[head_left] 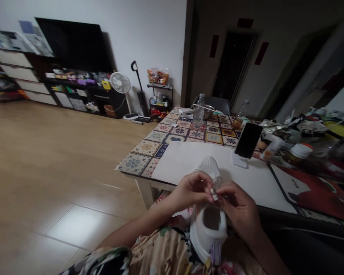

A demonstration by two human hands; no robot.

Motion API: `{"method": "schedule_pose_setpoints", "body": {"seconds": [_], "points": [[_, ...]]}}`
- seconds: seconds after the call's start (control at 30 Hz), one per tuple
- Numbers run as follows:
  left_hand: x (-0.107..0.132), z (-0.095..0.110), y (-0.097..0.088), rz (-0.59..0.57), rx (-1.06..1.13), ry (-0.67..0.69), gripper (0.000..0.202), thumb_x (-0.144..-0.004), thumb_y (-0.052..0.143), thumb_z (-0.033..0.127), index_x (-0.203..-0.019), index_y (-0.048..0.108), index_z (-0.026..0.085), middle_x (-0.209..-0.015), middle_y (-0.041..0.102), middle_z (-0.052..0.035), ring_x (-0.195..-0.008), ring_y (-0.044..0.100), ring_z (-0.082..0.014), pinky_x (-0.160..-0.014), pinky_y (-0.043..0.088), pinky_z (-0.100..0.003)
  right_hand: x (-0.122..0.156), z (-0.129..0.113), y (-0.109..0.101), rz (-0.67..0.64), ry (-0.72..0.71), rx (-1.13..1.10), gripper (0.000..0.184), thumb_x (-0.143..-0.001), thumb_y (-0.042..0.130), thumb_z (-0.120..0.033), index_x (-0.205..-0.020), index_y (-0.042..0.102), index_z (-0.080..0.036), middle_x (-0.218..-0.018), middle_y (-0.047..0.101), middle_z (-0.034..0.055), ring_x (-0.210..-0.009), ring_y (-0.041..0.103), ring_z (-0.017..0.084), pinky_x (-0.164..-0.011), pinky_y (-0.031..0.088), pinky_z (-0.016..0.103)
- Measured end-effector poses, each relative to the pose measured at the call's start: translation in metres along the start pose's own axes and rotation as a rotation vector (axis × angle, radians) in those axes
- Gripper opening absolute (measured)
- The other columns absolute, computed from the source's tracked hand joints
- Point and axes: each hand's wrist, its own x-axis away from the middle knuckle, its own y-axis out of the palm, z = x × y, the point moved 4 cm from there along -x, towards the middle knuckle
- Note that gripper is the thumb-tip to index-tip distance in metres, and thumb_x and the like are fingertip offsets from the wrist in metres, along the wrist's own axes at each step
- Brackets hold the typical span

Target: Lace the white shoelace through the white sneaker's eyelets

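A white shoe (197, 233) rests across my lap, its opening facing up and its toe pointing toward the table. A purple patch shows at its heel. Over the lacing area, my left hand (193, 188) pinches a small white piece that looks like a shoelace (214, 194). From the other side, the fingertips of my right hand (238, 202) close on the same lace. Both hands hide most of the shoe's middle, so how the lace runs cannot be made out.
A table (147, 147) with a patterned cloth stands ahead, bearing a white sheet (172, 162), a phone (249, 140) on a stand, and a plastic bottle (200, 110). Jars and clutter crowd its right side. A fan (120, 83) and a television (74, 44) are farther off.
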Motion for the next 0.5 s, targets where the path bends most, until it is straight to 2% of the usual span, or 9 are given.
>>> {"method": "schedule_pose_setpoints", "body": {"seconds": [0.1, 0.2, 0.3, 0.4, 0.5], "points": [[0.001, 0.0, 0.002, 0.008, -0.073, 0.017, 0.036, -0.058, 0.09, 0.041, -0.073, 0.072, 0.013, -0.073, 0.064, -0.0031, -0.068, 0.06, -0.0134, -0.065, 0.048, -0.023, 0.004, 0.002, 0.001, -0.024, 0.014, -0.006, 0.006, -0.088, 0.065, -0.018, -0.087, 0.066, -0.024, -0.079, 0.064, 0.0, -0.068, 0.063, 0.014, -0.062, 0.053, 0.022], [0.003, 0.006, 0.003, 0.029, -0.201, 0.096, 0.037, -0.063, 0.085, 0.047, -0.066, 0.071, 0.013, -0.075, 0.066, -0.0063, -0.073, 0.06, -0.0151, -0.068, 0.046, -0.024, 0.005, 0.005, -0.001, -0.031, 0.027, -0.001, 0.006, -0.086, 0.067, -0.019, -0.088, 0.065, -0.025, -0.086, 0.066, 0.0019, -0.078, 0.065, 0.016, -0.069, 0.056, 0.024], [0.005, 0.012, 0.005, 0.024, -0.245, 0.113, 0.038, -0.067, 0.083, 0.049, -0.066, 0.071, 0.013, -0.072, 0.066, -0.0056, -0.071, 0.059, -0.0143, -0.069, 0.046, -0.024, 0.006, 0.007, -0.002, -0.008, 0.044, 0.0, 0.004, -0.086, 0.067, -0.021, -0.086, 0.066, -0.025, -0.084, 0.067, 0.0016, -0.076, 0.066, 0.017, -0.067, 0.057, 0.023], [0.007, 0.014, 0.006, 0.003, -0.257, 0.065, 0.038, -0.066, 0.083, 0.048, -0.069, 0.069, 0.013, -0.07, 0.065, -0.0038, -0.068, 0.057, -0.0131, -0.068, 0.045, -0.024, 0.008, 0.008, -0.001, 0.062, 0.08, -0.012, 0.004, -0.089, 0.064, -0.024, -0.085, 0.065, -0.025, -0.076, 0.067, 0.0, -0.065, 0.065, 0.015, -0.058, 0.056, 0.021], [0.006, 0.012, 0.006, 0.017, -0.246, 0.025, 0.039, -0.066, 0.083, 0.048, -0.07, 0.067, 0.013, -0.07, 0.065, -0.0035, -0.066, 0.056, -0.0126, -0.065, 0.044, -0.023, 0.01, 0.01, -0.003, 0.188, 0.094, 0.004, 0.002, -0.087, 0.066, -0.025, -0.086, 0.064, -0.025, -0.072, 0.067, -0.0008, -0.062, 0.066, 0.015, -0.055, 0.056, 0.022]]}}
